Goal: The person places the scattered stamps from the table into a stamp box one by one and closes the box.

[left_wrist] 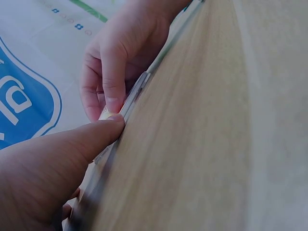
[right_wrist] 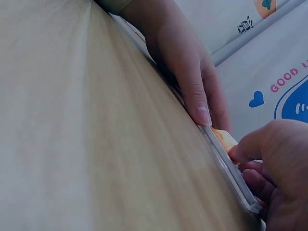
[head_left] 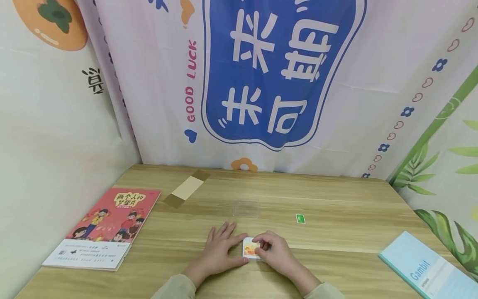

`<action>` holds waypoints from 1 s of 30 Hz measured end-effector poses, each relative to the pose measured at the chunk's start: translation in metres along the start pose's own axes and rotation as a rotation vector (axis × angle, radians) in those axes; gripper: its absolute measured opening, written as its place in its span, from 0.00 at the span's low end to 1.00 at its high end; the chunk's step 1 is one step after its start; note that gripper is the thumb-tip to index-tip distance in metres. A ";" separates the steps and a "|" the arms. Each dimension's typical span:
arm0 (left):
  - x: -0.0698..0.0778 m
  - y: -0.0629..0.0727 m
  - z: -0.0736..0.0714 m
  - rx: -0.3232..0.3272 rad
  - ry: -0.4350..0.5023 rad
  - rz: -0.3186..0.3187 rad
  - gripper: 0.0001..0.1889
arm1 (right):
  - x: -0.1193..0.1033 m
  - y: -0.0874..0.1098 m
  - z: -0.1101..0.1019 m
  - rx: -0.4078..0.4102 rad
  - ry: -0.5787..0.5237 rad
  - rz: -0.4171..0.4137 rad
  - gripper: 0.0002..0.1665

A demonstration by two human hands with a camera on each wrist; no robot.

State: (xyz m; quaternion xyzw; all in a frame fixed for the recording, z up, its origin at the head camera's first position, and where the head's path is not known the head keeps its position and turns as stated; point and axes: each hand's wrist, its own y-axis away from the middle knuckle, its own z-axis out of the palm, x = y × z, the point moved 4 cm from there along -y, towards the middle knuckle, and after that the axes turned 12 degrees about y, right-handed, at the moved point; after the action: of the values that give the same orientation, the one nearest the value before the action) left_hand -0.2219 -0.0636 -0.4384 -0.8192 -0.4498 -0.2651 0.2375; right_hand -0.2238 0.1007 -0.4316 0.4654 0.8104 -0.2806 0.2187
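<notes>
A thin, square, clear-edged case (right_wrist: 226, 168) lies flat on the wooden table in front of me. On its white face is a small card with an orange picture (head_left: 249, 249), and the right wrist view shows this card tilted up from the case. My left hand (head_left: 221, 250) rests on the table with fingers spread, its thumb and index finger touching the case's left side. From the right, my right hand (head_left: 275, 250) pinches the orange-picture card between thumb and fingers, covering its right part.
A clear plastic rectangle (head_left: 246, 208) lies beyond the hands, with a small green picture card (head_left: 301, 219) to its right. Farther left is a beige strip with brown ends (head_left: 188, 188). A red picture book (head_left: 108, 220) sits at left, a light blue notebook (head_left: 429, 265) at right. Printed curtains (head_left: 168, 104) border the table.
</notes>
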 end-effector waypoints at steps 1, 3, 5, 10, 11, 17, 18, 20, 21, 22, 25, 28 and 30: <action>0.000 0.000 0.000 0.000 -0.001 0.001 0.34 | 0.000 0.000 0.000 0.005 0.013 -0.005 0.11; 0.000 0.000 0.000 0.000 -0.001 0.001 0.34 | 0.000 0.000 0.000 0.012 0.034 -0.006 0.10; 0.001 0.000 -0.001 -0.003 0.001 -0.001 0.34 | 0.000 0.000 0.000 0.017 0.047 -0.002 0.10; 0.002 0.000 -0.001 -0.004 0.003 -0.006 0.34 | 0.001 0.000 -0.001 0.030 0.055 0.020 0.08; 0.002 0.000 -0.002 -0.004 0.003 -0.006 0.34 | 0.002 0.000 -0.001 0.033 0.056 0.022 0.07; 0.001 0.001 -0.001 -0.009 0.004 -0.016 0.34 | 0.003 -0.003 -0.007 0.061 -0.010 0.053 0.07; 0.001 0.001 -0.001 -0.008 0.005 -0.017 0.34 | 0.005 -0.005 -0.010 0.075 -0.033 0.067 0.07; 0.000 0.001 -0.001 -0.009 0.009 -0.018 0.35 | 0.008 -0.009 -0.018 0.104 -0.084 0.101 0.08; 0.000 0.001 -0.001 -0.008 0.009 -0.018 0.35 | 0.010 -0.011 -0.023 0.126 -0.109 0.120 0.08; 0.000 0.001 -0.001 -0.009 0.012 -0.018 0.35 | 0.014 -0.013 -0.029 0.145 -0.119 0.144 0.08; 0.000 0.001 -0.001 -0.012 0.016 -0.018 0.35 | 0.027 -0.016 -0.048 0.188 -0.125 0.210 0.09; 0.000 0.001 -0.001 -0.014 0.016 -0.018 0.35 | 0.047 -0.016 -0.066 0.213 -0.074 0.275 0.11; 0.000 0.001 -0.001 -0.011 0.013 -0.016 0.35 | 0.061 -0.015 -0.077 0.218 -0.029 0.296 0.12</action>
State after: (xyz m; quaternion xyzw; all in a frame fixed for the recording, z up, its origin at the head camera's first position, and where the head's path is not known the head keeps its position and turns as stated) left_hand -0.2211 -0.0650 -0.4384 -0.8151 -0.4535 -0.2749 0.2335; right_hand -0.2728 0.1839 -0.4078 0.5966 0.6946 -0.3383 0.2173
